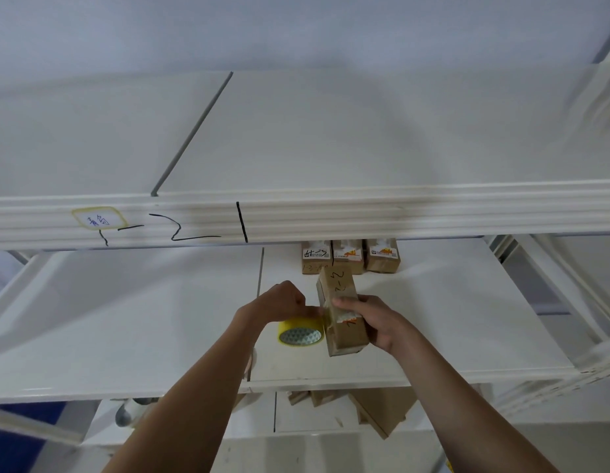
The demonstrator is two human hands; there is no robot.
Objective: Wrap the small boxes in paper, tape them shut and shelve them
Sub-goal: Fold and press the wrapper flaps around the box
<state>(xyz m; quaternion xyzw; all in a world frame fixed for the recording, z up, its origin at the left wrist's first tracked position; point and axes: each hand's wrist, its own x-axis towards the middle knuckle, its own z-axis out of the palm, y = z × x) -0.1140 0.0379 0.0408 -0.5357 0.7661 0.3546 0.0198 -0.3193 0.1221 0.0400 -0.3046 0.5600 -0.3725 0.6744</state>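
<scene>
The right hand [375,322] grips the wrapped box [341,312]; the left hand [283,302] pinches tape [301,331]. The tape could crease.

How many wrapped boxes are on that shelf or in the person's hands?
4. Three stand in a row at the back of the shelf: left box, middle box, right box. The fourth box is held in the right hand. Their tops are hidden, and more may sit behind the beam.

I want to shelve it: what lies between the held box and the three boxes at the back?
Nothing: the head view shows bare shelf between box and three boxes.
</scene>
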